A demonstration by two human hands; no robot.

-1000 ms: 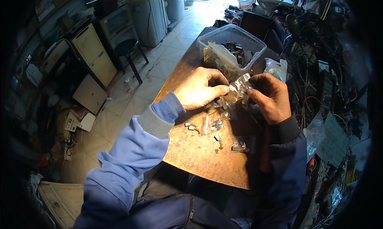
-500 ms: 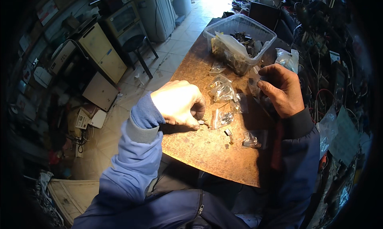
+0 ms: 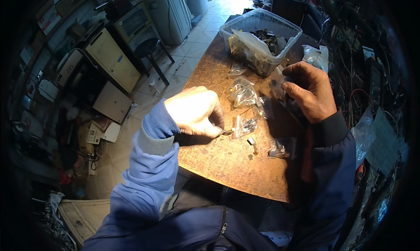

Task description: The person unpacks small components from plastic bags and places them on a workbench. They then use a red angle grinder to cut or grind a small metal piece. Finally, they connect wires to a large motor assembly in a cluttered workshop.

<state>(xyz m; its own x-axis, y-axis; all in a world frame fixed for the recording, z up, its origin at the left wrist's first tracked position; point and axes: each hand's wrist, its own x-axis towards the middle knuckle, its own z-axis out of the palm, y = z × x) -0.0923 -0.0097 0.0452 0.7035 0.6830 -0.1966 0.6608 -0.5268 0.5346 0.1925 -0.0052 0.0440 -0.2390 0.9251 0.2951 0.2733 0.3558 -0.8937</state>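
My left hand (image 3: 197, 113) is closed, thumb and forefinger pinching one end of a small dark part with a coiled-looking tail (image 3: 227, 132) at the tabletop. My right hand (image 3: 311, 92) has thumb and forefinger closed on the edge of a small clear plastic bag (image 3: 277, 83); its contents are hard to make out. Between the hands lie several small clear bags, among them one with grey pieces (image 3: 246, 126) and a crumpled one (image 3: 243, 93). Nearer me sits a loose small part with a silvery block and dark tail (image 3: 252, 143), beside another filled bag (image 3: 280, 148).
A clear plastic tub (image 3: 282, 60) of small dark parts and bags stands at the far end of the worn wooden table (image 3: 218, 161). Tangled cables and equipment crowd the right side. A black stool (image 3: 148, 48) and cabinets (image 3: 113, 56) stand on the left.
My left hand has shifted slightly, and the small part by its fingertips now shows at a different angle. The right hand keeps its hold on the bag. The whole view has shifted a little.
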